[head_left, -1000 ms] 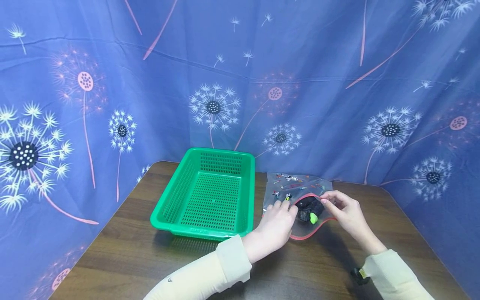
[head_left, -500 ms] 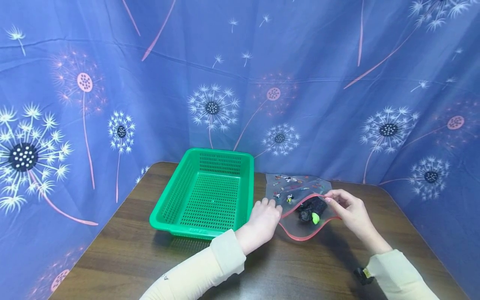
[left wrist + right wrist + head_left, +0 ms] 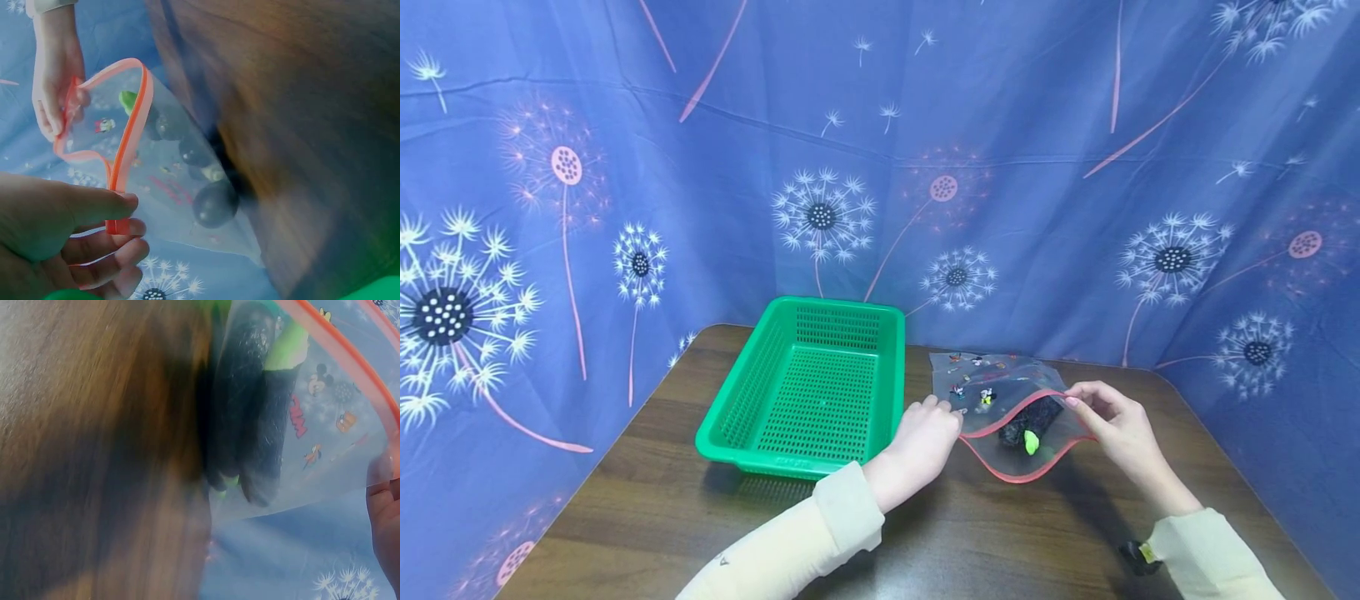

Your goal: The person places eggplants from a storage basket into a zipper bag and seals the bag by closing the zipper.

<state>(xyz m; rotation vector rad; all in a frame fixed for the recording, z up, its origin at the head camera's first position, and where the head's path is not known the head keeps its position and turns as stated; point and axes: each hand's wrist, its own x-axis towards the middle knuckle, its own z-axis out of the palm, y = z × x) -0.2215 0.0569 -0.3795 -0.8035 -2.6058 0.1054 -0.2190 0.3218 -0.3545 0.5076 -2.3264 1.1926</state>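
Note:
A clear plastic zip bag (image 3: 949,372) with a red zip edge (image 3: 1017,478) and small cartoon prints lies toward the right of the table, its mouth gaping toward the front. My left hand (image 3: 919,443) pinches the left end of that zip edge between thumb and fingers, seen closely in the left wrist view. At the other end, my right hand (image 3: 1116,427) pinches the rim. Inside are several dark, shiny long objects (image 3: 272,428) with bright green ends; their kind is unclear. In the left wrist view some dark items (image 3: 215,204) look rounded through the plastic.
A green perforated plastic basket (image 3: 891,392) with nothing visible inside stands left of the bag, close to my left hand. The brown wooden table (image 3: 647,508) meets a blue dandelion-print cloth (image 3: 715,192) along its back and sides.
My left hand has shifted left to the end of the zip edge, and my right hand slightly right. The bag's mouth is stretched wider, and more of its printed side shows.

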